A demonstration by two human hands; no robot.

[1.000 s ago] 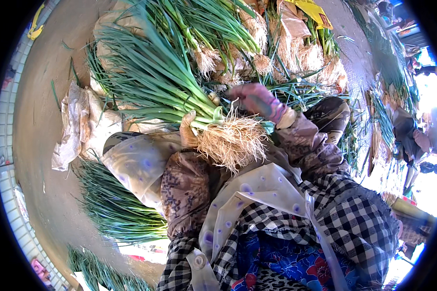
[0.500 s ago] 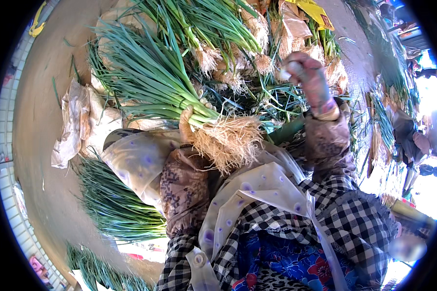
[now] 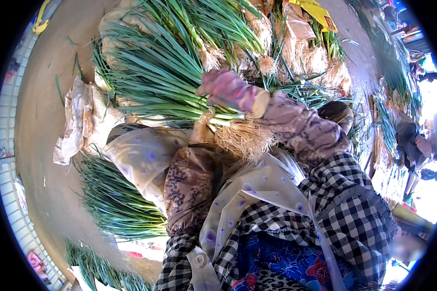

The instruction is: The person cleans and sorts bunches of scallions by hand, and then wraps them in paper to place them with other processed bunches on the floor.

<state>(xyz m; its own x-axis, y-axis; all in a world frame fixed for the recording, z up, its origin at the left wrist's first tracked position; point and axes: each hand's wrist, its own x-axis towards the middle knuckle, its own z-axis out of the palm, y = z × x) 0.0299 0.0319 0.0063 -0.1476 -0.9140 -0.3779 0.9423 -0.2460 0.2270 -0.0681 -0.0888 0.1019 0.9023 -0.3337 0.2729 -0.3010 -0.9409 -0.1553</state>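
Observation:
A thick bunch of green onions (image 3: 155, 80) lies across my lap, its long leaves fanning to the far left. Its pale, tangled roots (image 3: 245, 139) hang toward me. My left hand (image 3: 204, 126) is closed round the white stems from below, just left of the roots. Over the same bunch reaches my right hand (image 3: 228, 89), in a reddish patterned glove. Its fingers are bent down onto the stalks a little above my left hand, the fingertips partly hidden.
More green onions (image 3: 213, 56) with roots are heaped ahead, beside brown paper (image 3: 298, 22) and a yellow bag (image 3: 318, 12). Another bundle (image 3: 121, 199) lies on the ground to my left. Crumpled pale sacking (image 3: 75, 119) sits at the left. A translucent spotted apron (image 3: 145, 153) covers my lap.
My right hand has come from the right, where it was raised with something small and white in its fingers, leftward onto the stalks. My left hand and the bunch have shifted slightly right.

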